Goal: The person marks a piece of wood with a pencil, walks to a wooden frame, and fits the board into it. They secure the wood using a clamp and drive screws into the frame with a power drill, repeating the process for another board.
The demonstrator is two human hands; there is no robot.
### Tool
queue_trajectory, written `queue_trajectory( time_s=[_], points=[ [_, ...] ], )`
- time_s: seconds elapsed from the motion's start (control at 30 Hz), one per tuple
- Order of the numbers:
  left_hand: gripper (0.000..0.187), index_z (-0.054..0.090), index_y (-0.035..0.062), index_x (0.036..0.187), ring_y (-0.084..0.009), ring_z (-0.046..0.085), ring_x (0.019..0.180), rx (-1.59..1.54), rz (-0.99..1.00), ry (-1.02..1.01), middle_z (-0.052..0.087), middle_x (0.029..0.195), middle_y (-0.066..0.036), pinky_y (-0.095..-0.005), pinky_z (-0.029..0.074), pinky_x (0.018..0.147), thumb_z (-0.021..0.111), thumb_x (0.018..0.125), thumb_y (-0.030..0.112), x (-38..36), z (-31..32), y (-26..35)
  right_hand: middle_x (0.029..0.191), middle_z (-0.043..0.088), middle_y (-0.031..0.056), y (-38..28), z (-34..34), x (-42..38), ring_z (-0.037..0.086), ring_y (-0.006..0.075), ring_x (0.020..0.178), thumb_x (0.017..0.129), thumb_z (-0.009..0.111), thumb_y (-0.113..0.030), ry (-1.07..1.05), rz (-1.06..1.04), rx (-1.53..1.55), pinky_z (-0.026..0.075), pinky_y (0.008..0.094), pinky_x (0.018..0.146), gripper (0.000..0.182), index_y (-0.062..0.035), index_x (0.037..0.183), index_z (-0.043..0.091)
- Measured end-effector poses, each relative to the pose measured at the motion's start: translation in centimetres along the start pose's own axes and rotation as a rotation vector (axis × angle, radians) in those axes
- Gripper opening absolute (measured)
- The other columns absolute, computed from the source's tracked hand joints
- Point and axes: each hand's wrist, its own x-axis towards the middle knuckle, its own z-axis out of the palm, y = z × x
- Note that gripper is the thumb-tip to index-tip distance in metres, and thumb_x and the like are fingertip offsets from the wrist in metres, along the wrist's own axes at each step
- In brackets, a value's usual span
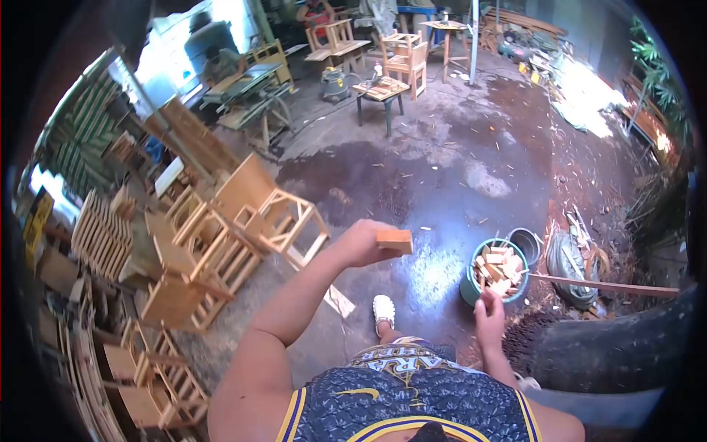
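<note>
In the head view my left hand point(364, 244) is closed around a short wood block point(395, 240), held out in front of my body above the wet floor. The block's orange-brown end face sticks out past my fingers. My right hand point(490, 318) is lower and to the right, its fingers loosely bent and apart. Its fingertips overlap the near rim of a green bucket point(468, 292). Wood offcuts point(501, 265) fill that bucket in a loose heap.
A dark bucket point(525, 243) stands behind the green one, near a filled sack point(571, 269). At right lies a large black tire point(604, 346). Wooden chairs point(283, 214) crowd the left. Farther back are a small table point(381, 90), a shop vacuum point(335, 86) and a person point(317, 16).
</note>
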Motion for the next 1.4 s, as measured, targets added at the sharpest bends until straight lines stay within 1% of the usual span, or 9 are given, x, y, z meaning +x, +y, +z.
queue_trajectory(
  time_s=[0.5, 0.73, 0.8, 1.03, 1.1, 1.17, 1.27, 1.3, 1.4],
  points=[
    [0.055, 0.066, 0.002, 0.105, -0.0345, 0.067, 0.085, 0.053, -1.044, 0.02, 0.068, 0.086, -0.021, -0.0439, 0.052, 0.074, 0.078, 0.068, 0.042, -10.5, -9.8, -50.7, 0.104, 0.066, 0.0115, -14.4, 39.0, 51.6, 0.065, 0.0228, 0.095, 0.086, 0.068, -0.015, -0.518, -0.483, -0.316, 0.052, 0.0331, 0.079, 0.033, -0.0049, 0.116, 0.061],
    [0.05, 0.069, -0.0014, 0.084, -0.0358, 0.067, 0.082, 0.002, -0.979, -0.223, 0.068, 0.085, -0.023, -0.0452, 0.053, 0.074, 0.074, 0.072, 0.047, 9.6, -11.6, -76.4, 0.103, 0.067, 0.0216, 12.6, 39.8, 67.6, 0.064, 0.0341, 0.096, 0.09, 0.06, -0.036, -0.536, 0.151, -1.024, 0.05, 0.0425, 0.085, 0.039, -0.0026, 0.111, 0.064],
    [0.048, 0.069, 0.0001, 0.09, -0.0362, 0.067, 0.084, -0.006, -0.843, -0.182, 0.068, 0.087, -0.023, -0.0445, 0.053, 0.075, 0.074, 0.072, 0.044, 20.3, -15.5, -80.4, 0.12, 0.063, 0.0198, 24.5, 33.1, 68.8, 0.061, 0.038, 0.104, 0.085, 0.061, -0.048, -1.317, 0.452, -1.321, 0.047, 0.0441, 0.094, 0.05, -0.0052, 0.11, 0.069],
    [0.042, 0.067, 0.0025, 0.102, -0.035, 0.067, 0.093, -0.223, -0.588, -0.083, 0.069, 0.095, -0.021, -0.0429, 0.053, 0.08, 0.073, 0.073, 0.032, 46.7, -26.9, -94.7, 0.102, 0.069, 0.0191, 12.5, 42.2, 76.4, 0.065, 0.0296, 0.098, 0.088, 0.062, -0.042, -0.407, 1.228, -0.719, 0.051, 0.043, 0.085, 0.042, -0.007, 0.11, 0.068],
    [0.044, 0.067, 0.002, 0.104, -0.0347, 0.067, 0.095, -0.23, -0.62, -0.096, 0.069, 0.098, -0.021, -0.0415, 0.053, 0.081, 0.073, 0.073, 0.032, 49.0, -26.7, -102.4, 0.086, 0.068, 0.0147, 14.1, 46.2, 82.3, 0.068, 0.0271, 0.076, 0.095, 0.052, -0.033, -0.628, 1.091, -0.806, 0.056, 0.0443, 0.071, 0.034, -0.0047, 0.109, 0.065],
    [0.042, 0.067, 0.0015, 0.104, -0.0338, 0.067, 0.097, -0.036, -0.695, -0.162, 0.069, 0.098, -0.02, -0.0401, 0.053, 0.082, 0.073, 0.073, 0.029, 49.0, -25.9, -110.4, 0.104, 0.067, 0.0161, 22.1, 48.3, 89.7, 0.066, 0.0316, 0.095, 0.093, 0.051, -0.025, -1.35, -0.022, -1.349, 0.054, 0.0446, 0.083, 0.033, -0.0082, 0.121, 0.061],
    [0.031, 0.069, -0.0011, 0.096, -0.0265, 0.07, 0.085, -0.111, -1.166, -0.306, 0.071, 0.088, -0.014, -0.0369, 0.055, 0.063, 0.074, 0.076, 0.022, 48.1, -28.4, -116.1, 0.111, 0.066, 0.0191, 18.7, 57.3, 106.0, 0.061, 0.0363, 0.106, 0.088, 0.057, -0.038, -0.676, 0.781, -0.952, 0.048, 0.0449, 0.092, 0.043, -0.0098, 0.12, 0.064],
    [0.03, 0.069, -0.0013, 0.095, -0.0262, 0.07, 0.085, -0.105, -1.204, -0.337, 0.07, 0.086, -0.013, -0.0369, 0.055, 0.064, 0.073, 0.076, 0.02, 45.2, -28.0, -120.2, 0.105, 0.068, 0.0199, 25.9, 58.6, 111.3, 0.063, 0.0357, 0.1, 0.084, 0.062, -0.045, -0.732, 0.382, -1.097, 0.049, 0.0427, 0.089, 0.048, -0.0082, 0.114, 0.066],
    [0.047, 0.069, -0.0037, 0.098, -0.0273, 0.071, 0.081, -0.312, -1.303, -0.221, 0.07, 0.09, -0.02, -0.0381, 0.056, 0.068, 0.082, 0.067, 0.03, 43.0, -28.0, -127.6, 0.103, 0.067, 0.0201, 1.6, 66.2, 124.9, 0.065, 0.0317, 0.095, 0.088, 0.063, -0.037, -0.34, 0.317, -0.713, 0.05, 0.0398, 0.085, 0.044, -0.0005, 0.112, 0.063]
  ],
)
